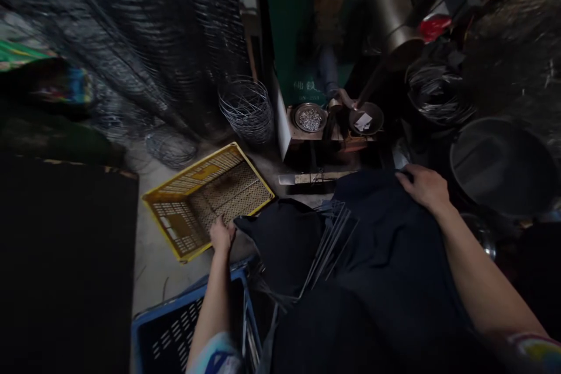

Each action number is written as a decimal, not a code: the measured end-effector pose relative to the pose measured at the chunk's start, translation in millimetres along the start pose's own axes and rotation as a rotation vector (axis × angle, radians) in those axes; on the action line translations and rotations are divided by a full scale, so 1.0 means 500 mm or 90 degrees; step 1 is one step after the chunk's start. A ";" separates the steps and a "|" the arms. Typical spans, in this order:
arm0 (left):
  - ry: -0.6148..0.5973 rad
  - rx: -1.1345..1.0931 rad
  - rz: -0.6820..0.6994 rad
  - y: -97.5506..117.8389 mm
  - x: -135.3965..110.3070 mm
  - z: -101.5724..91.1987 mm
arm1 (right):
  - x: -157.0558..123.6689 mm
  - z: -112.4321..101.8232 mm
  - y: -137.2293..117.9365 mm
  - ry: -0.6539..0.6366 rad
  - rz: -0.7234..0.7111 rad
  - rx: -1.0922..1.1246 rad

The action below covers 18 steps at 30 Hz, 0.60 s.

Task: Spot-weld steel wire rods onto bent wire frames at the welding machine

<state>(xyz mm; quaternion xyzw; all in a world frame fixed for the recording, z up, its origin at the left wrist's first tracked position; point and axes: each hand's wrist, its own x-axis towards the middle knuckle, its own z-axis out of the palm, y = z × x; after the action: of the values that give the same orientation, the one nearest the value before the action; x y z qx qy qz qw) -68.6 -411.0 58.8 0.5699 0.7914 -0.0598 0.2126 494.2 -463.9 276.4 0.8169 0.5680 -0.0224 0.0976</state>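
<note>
A dark navy cloth (385, 239) is spread over my lap. My right hand (425, 188) grips its far right edge, with the thumb on top. On the left, my left hand (222, 235) is closed at the corner of the dark cloth, just over the near rim of a yellow plastic crate (205, 172). Several thin grey metal wires (331, 239) lie in a loose bunch on the cloth between my hands. The lower ends of the wires are hard to make out in the dim light.
A blue crate (142, 327) stands below my left forearm. Ahead is a green machine (289, 29) with a bowl of small metal pieces (310, 120) and a second bowl (374, 123). Wire coils (248, 108) stand behind the yellow crate. A large round dark container (499, 163) is at right.
</note>
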 end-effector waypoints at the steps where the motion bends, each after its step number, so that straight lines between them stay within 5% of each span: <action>1: 0.036 -0.022 0.027 0.009 -0.042 -0.031 | 0.001 -0.001 -0.001 0.001 -0.005 0.008; 5: 0.151 -0.195 0.208 0.053 -0.292 -0.131 | 0.001 -0.005 -0.002 0.010 -0.026 0.035; 7: 0.043 -0.263 0.376 0.086 -0.419 -0.154 | -0.002 -0.004 0.002 0.020 -0.034 0.052; 9: -0.017 -0.250 0.452 0.118 -0.510 -0.157 | -0.006 0.000 0.008 0.029 -0.037 0.070; 12: -0.024 -0.195 0.465 0.147 -0.567 -0.145 | -0.018 0.006 0.022 0.042 -0.040 0.102; 18: -0.052 -0.200 0.467 0.174 -0.550 -0.199 | -0.041 0.020 0.061 0.071 -0.042 0.198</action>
<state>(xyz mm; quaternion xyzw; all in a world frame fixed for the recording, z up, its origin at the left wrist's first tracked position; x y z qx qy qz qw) 56.9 -588.7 272.9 0.7723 0.5259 0.1196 0.3356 516.0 -495.0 273.8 0.8032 0.5886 -0.0678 -0.0621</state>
